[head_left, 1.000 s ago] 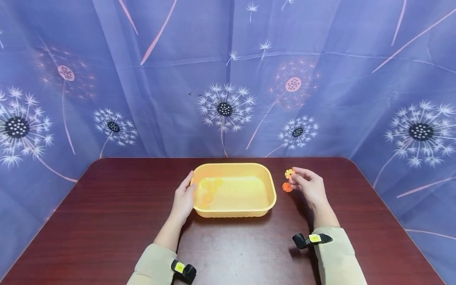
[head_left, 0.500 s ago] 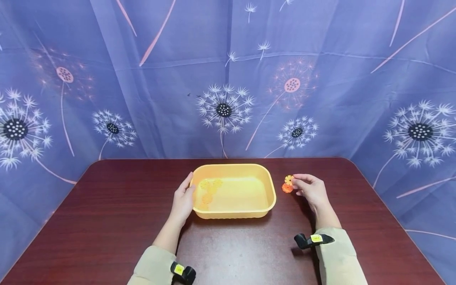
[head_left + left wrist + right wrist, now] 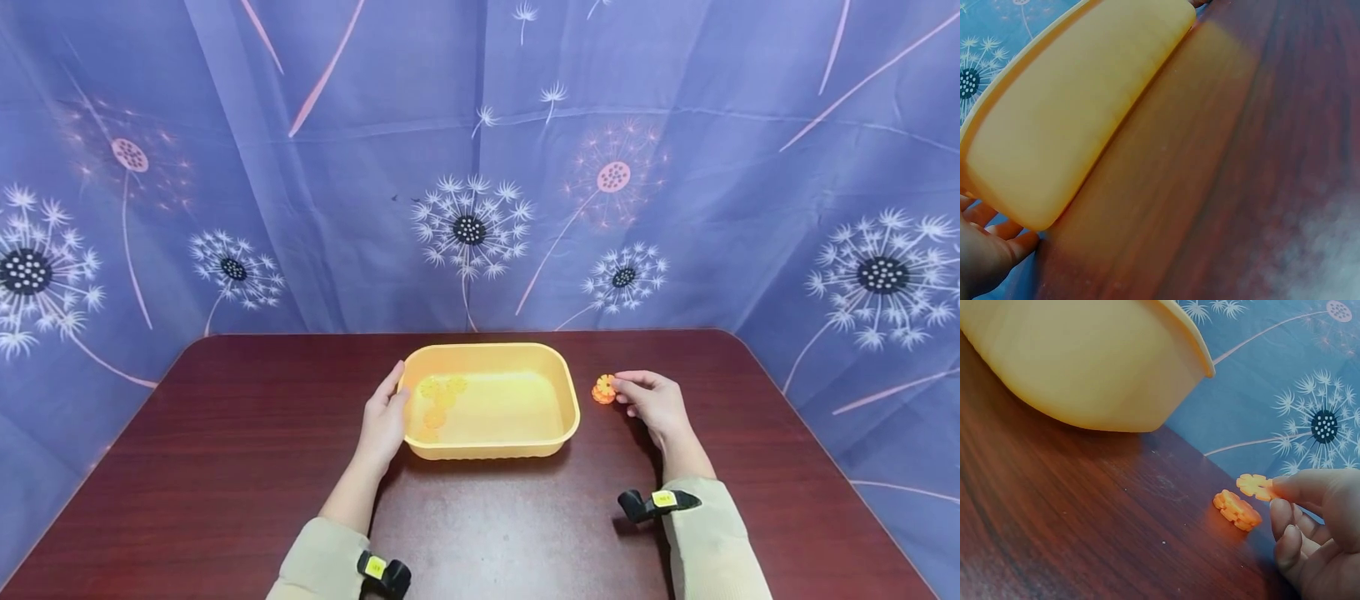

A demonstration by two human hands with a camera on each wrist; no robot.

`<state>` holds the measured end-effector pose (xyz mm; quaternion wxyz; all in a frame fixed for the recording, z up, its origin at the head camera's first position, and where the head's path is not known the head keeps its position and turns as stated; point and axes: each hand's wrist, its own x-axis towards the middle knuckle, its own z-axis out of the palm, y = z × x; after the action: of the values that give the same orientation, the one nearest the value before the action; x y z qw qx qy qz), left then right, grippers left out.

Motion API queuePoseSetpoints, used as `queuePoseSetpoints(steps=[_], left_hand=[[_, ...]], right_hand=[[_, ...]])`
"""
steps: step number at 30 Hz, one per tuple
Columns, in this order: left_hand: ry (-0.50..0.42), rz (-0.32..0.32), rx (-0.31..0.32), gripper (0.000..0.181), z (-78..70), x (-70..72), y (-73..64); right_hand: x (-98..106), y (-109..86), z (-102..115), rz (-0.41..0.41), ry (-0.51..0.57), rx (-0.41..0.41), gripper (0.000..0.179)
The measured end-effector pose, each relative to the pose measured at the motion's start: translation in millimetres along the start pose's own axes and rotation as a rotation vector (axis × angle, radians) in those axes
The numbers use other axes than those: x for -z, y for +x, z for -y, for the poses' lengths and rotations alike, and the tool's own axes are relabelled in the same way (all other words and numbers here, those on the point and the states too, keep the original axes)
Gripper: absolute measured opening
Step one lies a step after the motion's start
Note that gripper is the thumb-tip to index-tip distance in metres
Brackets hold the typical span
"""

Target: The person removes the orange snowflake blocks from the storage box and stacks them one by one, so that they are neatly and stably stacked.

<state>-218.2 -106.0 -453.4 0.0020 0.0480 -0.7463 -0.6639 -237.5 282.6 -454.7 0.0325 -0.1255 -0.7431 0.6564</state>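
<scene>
My right hand (image 3: 660, 407) pinches a light-orange, notched flower-shaped plastic disc (image 3: 1254, 486) between thumb and fingertips. Just beneath it, a short stack of orange notched discs (image 3: 1238, 511) lies on the table; in the right wrist view a small gap shows between the held disc and the stack. My left hand (image 3: 384, 421) holds a yellow plastic basin (image 3: 491, 451) by its left end, with its fingers against the outer wall in the left wrist view (image 3: 985, 250). Inside the basin, several yellow and orange discs (image 3: 435, 417) lie along the left side.
The dark red-brown wooden table (image 3: 225, 467) carries everything. Behind it and at both sides hangs a blue curtain (image 3: 360, 208) with dandelion prints. Each sleeve cuff bears a black strap (image 3: 660, 502) with a yellow label.
My right hand has lowered the light-orange disc from beside and behind the orange stack to just above it. The left hand and the basin have stayed about where they were.
</scene>
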Motion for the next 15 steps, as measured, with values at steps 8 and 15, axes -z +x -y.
queuePoseSetpoints(steps=[8, 15], left_hand=[[0.003, -0.009, -0.017, 0.049, -1.1, 0.5, 0.3], [-0.014, 0.004, -0.007, 0.048, 1.0, -0.1, 0.1]], right_hand=[[-2.0, 2.9, -1.8, -0.003, -0.042, 0.019, 0.025], [-2.1, 2.5, -3.7, -0.009, -0.104, 0.023, 0.039]])
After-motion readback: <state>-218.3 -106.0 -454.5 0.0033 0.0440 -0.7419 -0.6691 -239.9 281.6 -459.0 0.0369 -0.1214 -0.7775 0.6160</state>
